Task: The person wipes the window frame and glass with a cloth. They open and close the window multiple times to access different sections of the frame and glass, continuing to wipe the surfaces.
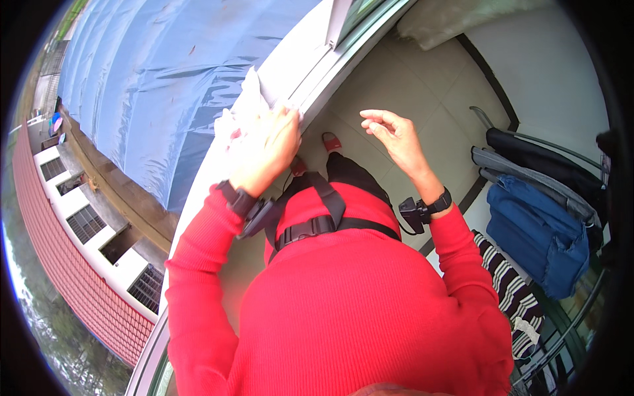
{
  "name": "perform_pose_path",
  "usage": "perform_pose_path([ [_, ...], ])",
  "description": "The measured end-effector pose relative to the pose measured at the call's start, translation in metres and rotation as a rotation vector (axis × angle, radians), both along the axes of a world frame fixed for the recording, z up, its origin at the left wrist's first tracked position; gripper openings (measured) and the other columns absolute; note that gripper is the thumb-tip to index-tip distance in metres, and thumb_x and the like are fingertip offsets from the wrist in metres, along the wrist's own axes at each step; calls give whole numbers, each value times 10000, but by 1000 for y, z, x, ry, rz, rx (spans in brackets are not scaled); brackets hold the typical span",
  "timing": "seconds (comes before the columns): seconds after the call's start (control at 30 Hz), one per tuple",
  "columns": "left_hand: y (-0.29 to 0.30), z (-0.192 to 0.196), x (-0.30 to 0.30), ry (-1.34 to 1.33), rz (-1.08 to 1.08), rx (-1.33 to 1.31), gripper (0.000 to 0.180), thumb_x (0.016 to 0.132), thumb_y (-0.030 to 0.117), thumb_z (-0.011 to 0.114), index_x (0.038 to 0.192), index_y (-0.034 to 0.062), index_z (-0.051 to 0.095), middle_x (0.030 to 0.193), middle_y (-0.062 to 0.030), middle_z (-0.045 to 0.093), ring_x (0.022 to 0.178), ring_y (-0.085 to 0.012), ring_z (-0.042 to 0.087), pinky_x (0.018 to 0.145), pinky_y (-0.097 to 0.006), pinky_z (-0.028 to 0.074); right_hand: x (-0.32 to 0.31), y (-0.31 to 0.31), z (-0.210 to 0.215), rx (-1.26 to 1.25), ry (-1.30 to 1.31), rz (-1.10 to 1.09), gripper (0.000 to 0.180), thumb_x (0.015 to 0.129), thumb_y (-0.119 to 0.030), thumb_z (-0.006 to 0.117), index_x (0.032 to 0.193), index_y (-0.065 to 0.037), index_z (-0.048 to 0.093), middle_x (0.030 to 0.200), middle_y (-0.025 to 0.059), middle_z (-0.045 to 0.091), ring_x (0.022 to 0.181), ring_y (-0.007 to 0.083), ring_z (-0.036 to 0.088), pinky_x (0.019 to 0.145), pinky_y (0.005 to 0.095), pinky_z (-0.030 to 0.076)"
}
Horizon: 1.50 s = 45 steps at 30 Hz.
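Observation:
My left hand (281, 135) presses a crumpled white cloth (247, 109) against the pale window sill (290, 66); the glare hides part of the cloth's outline. The fingers are curled over the cloth. Away from the sill, above the tiled floor, my right hand (395, 135) hangs in the air. Its fingers are loosely bent and apart from the thumb, with nothing between them.
An open sliding window frame (340, 26) runs along the sill. Outside lie a blue tarp (165, 79) and a building with a red roof (72, 257). On my right, a rack (568, 155) holds folded clothes, including blue denim (538, 231).

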<state>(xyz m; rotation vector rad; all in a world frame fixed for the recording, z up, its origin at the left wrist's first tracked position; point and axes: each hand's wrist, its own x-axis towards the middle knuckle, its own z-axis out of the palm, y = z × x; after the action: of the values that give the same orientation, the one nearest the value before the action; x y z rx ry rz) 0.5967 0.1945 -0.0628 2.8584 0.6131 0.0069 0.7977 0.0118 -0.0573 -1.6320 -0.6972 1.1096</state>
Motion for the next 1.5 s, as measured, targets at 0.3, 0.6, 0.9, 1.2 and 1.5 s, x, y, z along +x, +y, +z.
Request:
perform_pose_path([
  [0.3,59,52,-180,563,733,-142,219,773,204,606,904,80,729,852,-156,701,857,-308,694,788,-422,532,-5,-13,-3,-72,-26,-29,274,956,-102,579,1198,10,639,1008,77,686,901,120,629,853,268,517],
  [0.6,83,34,-70,-340,459,-819,354,861,129,527,1159,-14,655,1011,-84,703,947,-146,637,851,-286,497,-9,-5,-7,-54,19,-3,253,958,-97,570,1179,-3,649,998,68,684,895,114,625,834,259,516],
  [0.9,40,12,85,-75,2,-244,306,849,155,539,1107,141,702,952,-171,625,885,-343,634,764,-431,495,-7,-20,-12,-107,-31,-42,254,958,-99,571,1185,-17,651,993,69,692,886,115,629,812,256,514],
  [1.2,21,27,12,22,62,-291,278,843,181,559,1097,149,668,946,-96,632,791,-294,658,702,-411,501,-10,-14,-18,-94,-60,-7,250,946,-90,577,1175,-35,662,973,64,704,872,119,636,808,264,516],
  [1.5,-21,15,-194,133,23,-228,311,789,139,610,1099,128,627,940,-97,576,850,-296,612,735,-420,492,-30,13,-13,-99,-90,146,242,938,-77,583,1158,-29,670,998,67,707,903,123,655,807,267,523],
])
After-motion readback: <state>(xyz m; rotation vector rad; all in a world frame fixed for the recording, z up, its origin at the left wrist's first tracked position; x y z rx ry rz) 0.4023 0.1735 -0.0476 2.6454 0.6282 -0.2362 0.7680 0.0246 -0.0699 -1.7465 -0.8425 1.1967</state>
